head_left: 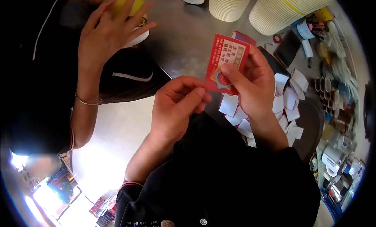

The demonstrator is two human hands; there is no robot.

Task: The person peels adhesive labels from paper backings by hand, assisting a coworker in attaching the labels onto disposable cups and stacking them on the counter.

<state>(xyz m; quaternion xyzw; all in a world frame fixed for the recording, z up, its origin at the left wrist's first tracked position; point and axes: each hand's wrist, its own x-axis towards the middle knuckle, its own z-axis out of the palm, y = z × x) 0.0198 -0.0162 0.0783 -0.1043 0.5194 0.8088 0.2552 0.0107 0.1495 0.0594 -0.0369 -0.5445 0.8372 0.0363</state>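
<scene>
My right hand [256, 80] is closed around a red printed card [221, 62], its thumb pressed on the face. The card has a white panel of dark characters and a round picture near the thumb. Another red-edged piece [244, 37] shows behind its top edge. My left hand [176, 105] is closed in a pinch at the lower left corner of the card, fingertips partly hidden. Below my right hand lies a loose heap of white cards [280, 103], several with red edges.
At left, a co-worker's hand [111, 31] is spread beside a yellow paper cup [127, 5]. Tall stacks of paper cups [231, 5] stand on the grey metal table [178, 42]. A dark phone [288, 48], a tape roll [304, 29] and small jars [325, 86] lie along the right.
</scene>
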